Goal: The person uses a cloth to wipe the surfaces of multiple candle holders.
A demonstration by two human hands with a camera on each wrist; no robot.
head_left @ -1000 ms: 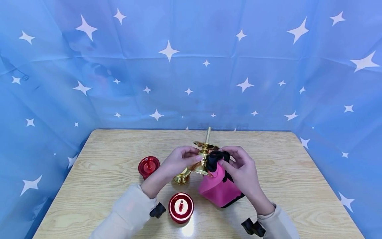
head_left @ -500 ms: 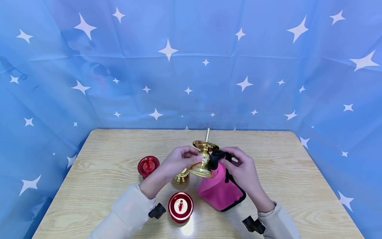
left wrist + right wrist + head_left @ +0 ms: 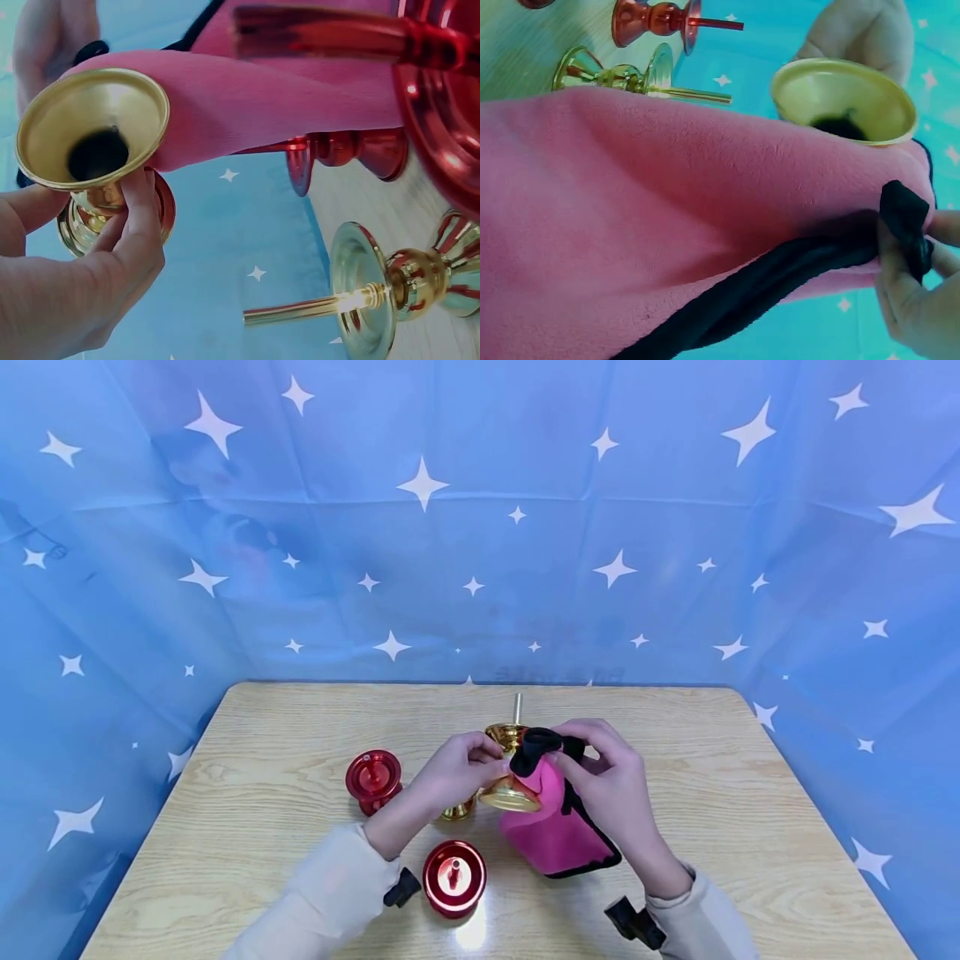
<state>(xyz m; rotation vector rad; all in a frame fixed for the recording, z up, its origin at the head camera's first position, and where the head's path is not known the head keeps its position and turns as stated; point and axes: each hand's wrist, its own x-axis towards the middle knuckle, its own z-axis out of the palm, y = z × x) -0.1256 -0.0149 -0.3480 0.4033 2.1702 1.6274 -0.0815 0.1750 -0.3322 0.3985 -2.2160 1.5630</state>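
Observation:
My left hand (image 3: 455, 777) grips a gold candlestick (image 3: 512, 796) by its stem, raised above the table with the spike pointing up. In the left wrist view the hollow underside of this candlestick (image 3: 124, 90) faces the camera, dark inside. My right hand (image 3: 613, 781) pinches the black-edged corner of a pink cloth (image 3: 543, 843) between thumb and fingers. That cloth lies against the candlestick's side, covering part of it, and hangs down toward the table. Seen from the right wrist, its black edging (image 3: 757, 292) runs up to the pinching fingers (image 3: 900, 277).
A second gold candlestick (image 3: 458, 811) stands on the wooden table (image 3: 300, 718), partly behind my left arm. One red candlestick (image 3: 373, 777) stands left of that arm, another red candlestick (image 3: 454, 881) nearer the front. Blue star-patterned fabric (image 3: 480, 527) surrounds the table.
The right hand has drawn the cloth's edge leftward over the candlestick, hiding more of its middle. The candlestick has dropped slightly. Both hands keep their hold.

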